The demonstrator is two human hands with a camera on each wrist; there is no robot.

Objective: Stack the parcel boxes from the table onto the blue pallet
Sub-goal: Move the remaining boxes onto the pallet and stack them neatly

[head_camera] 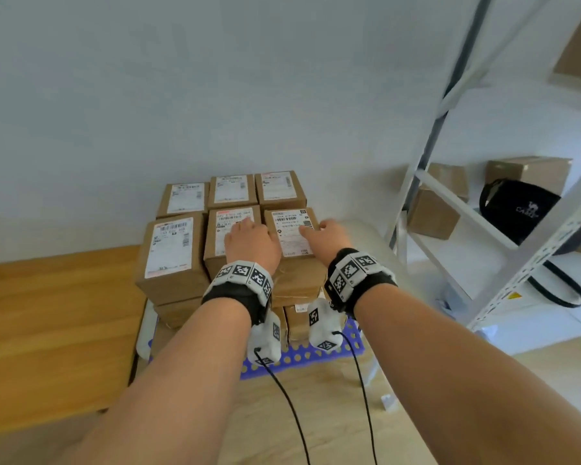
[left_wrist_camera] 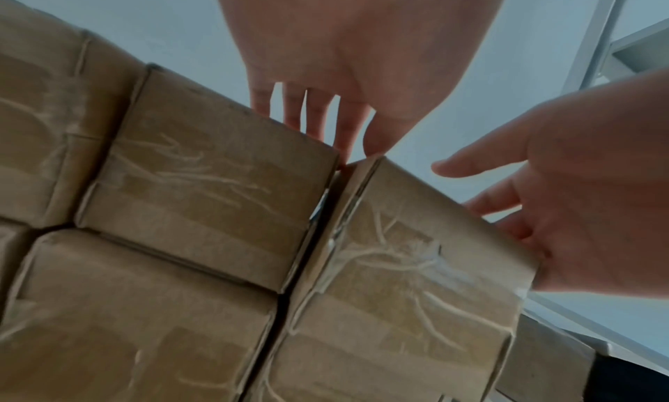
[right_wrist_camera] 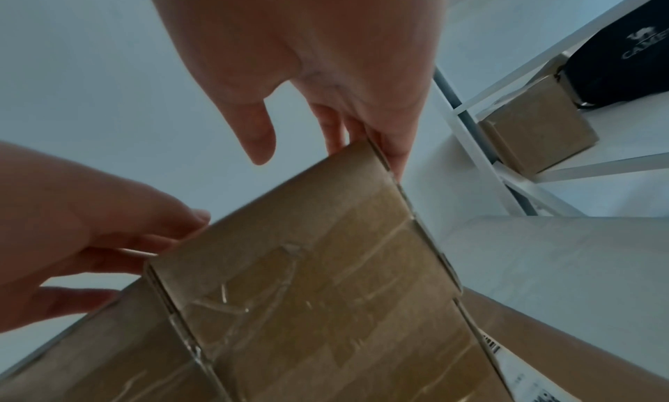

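Brown parcel boxes with white labels are stacked in layers on the blue pallet [head_camera: 302, 355]. My left hand [head_camera: 252, 236] lies flat on the front middle top box [head_camera: 230, 217]. Its fingers [left_wrist_camera: 318, 116] are straight and the thumb sits at the gap beside the front right top box [head_camera: 291, 236]. My right hand [head_camera: 322, 228] reaches over that right box [right_wrist_camera: 308, 279], its fingers [right_wrist_camera: 362, 139] along the box's right edge and the thumb free above it. The right box [left_wrist_camera: 416, 251] stands close against the middle box [left_wrist_camera: 203, 185].
A white metal rack [head_camera: 503, 250] stands at the right, holding cardboard boxes [head_camera: 433, 213] and a black bag [head_camera: 520, 209]. A pale rounded surface [head_camera: 379, 243] lies just right of the stack. The wall is close behind the stack, and wood floor [head_camera: 47, 313] lies to the left.
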